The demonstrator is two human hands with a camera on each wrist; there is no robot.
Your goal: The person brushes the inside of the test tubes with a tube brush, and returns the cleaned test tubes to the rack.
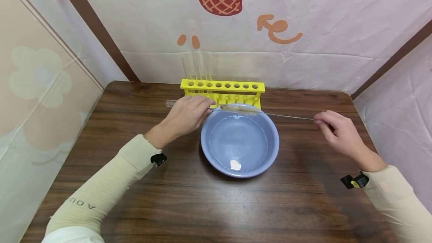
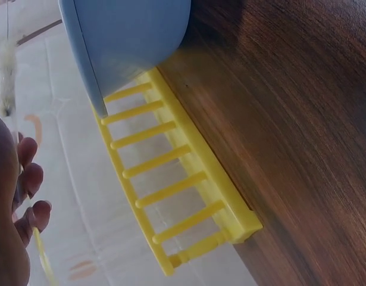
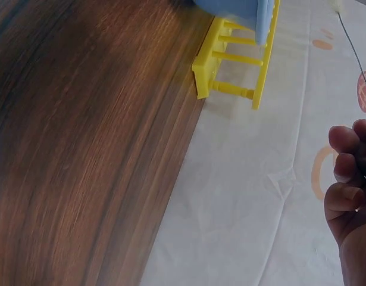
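My left hand (image 1: 191,114) grips a clear glass test tube (image 1: 170,103), held sideways above the far rim of a blue basin (image 1: 206,153) of water. The tube's closed end sticks out to the left of the fingers. Out to the right, my right hand (image 1: 338,132) pinches the thin wire handle (image 1: 290,116) of a test tube brush. Its pale bristles (image 1: 248,111) lie in line with the tube, over the basin's back edge, partly inside the tube's mouth. In the right wrist view the wire (image 3: 353,49) runs up from the curled fingers (image 3: 343,140).
Behind the basin stands a yellow test tube rack (image 1: 236,85), its left holes holding several upright clear test tubes (image 1: 197,68). All rest on a dark wooden table (image 1: 236,209). A printed cloth (image 1: 152,18) hangs right behind the table's back edge.
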